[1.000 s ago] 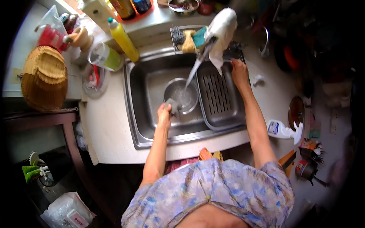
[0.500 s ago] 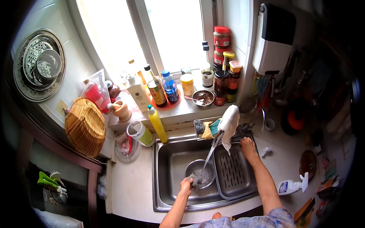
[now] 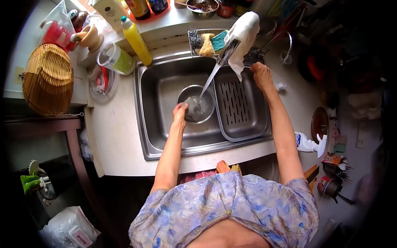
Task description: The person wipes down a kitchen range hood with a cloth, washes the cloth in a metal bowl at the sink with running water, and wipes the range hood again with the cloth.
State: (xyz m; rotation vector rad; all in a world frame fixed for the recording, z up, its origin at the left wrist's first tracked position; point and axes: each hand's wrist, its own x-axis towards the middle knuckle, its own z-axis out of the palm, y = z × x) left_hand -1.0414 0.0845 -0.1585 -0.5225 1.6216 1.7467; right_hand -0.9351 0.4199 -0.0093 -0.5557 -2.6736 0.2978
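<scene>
- Centrally, the left hand point(image 3: 180, 112), forearm slanting forward, pinches a grey cloth point(image 3: 191, 106) between nearly closed fingers, over the left rim of a metal bowl point(image 3: 211, 103).
- Bowl: inside the sink point(image 3: 159, 91), beside the slotted tray point(image 3: 244, 131), under running water.
- Right hand point(image 3: 262, 77): arm outstretched, fingers curled at the sink's far right corner; any hold cannot be told.

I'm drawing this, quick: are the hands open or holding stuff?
Left hand: closed, holding a grey cloth-like piece over a round metal bowl.
Right hand: at the far corner of the slotted grey tray; grip cannot be told.
</scene>
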